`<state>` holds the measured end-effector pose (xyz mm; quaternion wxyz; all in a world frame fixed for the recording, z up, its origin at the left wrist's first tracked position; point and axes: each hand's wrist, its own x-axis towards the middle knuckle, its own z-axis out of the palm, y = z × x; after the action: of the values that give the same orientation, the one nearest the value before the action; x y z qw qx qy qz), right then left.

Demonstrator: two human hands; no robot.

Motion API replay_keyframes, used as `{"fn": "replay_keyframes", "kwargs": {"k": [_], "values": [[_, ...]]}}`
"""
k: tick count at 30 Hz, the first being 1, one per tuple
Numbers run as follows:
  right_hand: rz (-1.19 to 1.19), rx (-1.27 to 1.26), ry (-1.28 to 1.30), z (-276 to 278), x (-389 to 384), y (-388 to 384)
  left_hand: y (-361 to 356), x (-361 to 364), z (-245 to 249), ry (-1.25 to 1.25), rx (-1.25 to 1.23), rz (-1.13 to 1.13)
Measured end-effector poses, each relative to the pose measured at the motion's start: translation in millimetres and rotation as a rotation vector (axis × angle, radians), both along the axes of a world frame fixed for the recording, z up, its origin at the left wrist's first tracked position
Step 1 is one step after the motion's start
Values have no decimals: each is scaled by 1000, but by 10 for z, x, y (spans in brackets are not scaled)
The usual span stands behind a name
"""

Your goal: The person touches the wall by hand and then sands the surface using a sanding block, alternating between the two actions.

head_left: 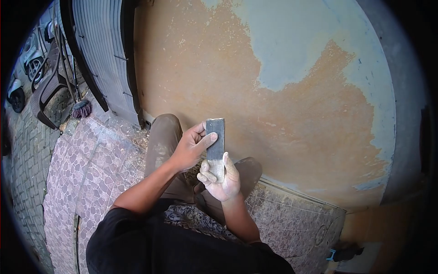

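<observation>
Between my hands is a narrow dark grey sanding block (216, 145), held upright in front of my knees. Its lower end is pale and looks coated with dust. My left hand (190, 147) is closed on the upper part, the thumb pressed across its face and the fingers behind. Around the lower end my right hand (224, 183) is closed, palm up, with the thumb along the right edge and the fingers curled at the left. White dust covers my right fingers and palm. The block's back face is hidden.
A wall (219, 68) with patchy tan and pale blue-grey areas rises close before me. Left of it stands a corrugated metal panel (98, 41). Farther left are a brown chair (48, 93), a mop (82, 108) and parked motorbikes (34, 64). Stone-patterned tiles (91, 173) cover the floor.
</observation>
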<state>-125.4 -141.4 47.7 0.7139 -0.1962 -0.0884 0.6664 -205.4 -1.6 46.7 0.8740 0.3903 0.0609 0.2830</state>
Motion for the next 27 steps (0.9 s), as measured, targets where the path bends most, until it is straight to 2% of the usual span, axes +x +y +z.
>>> {"fn": "replay_keyframes", "kwargs": {"k": [3,5,9,11,12,14,16,18,20,22,25,27], "values": [[-21,3,-51,41,51,35,-20,65,37,31,45,30],[-77,-43,-229,73,81,77,0,119,-13,-10,52,40],[-31,-26,-240,130,147,160,53,182,-24,-85,24,31],[17,48,-98,81,204,184,83,209,39,-36,84,70],[32,67,-116,96,244,198,125,235,70,-54,102,87],[-38,-112,-516,141,322,250,228,271,132,60,274,257],[-171,-165,-792,349,442,326,468,337,269,56,273,363],[-309,-196,-1004,566,738,381,767,395,540,61,365,720],[-462,-113,-1165,949,993,440,1066,436,830,210,602,968],[-615,-7,-1229,1371,1153,522,1237,478,1256,279,714,1167],[-754,183,-1407,1934,1296,647,1582,653,1665,223,706,1307],[-794,236,-1475,2265,1351,725,1769,708,1811,369,814,1482]]}}
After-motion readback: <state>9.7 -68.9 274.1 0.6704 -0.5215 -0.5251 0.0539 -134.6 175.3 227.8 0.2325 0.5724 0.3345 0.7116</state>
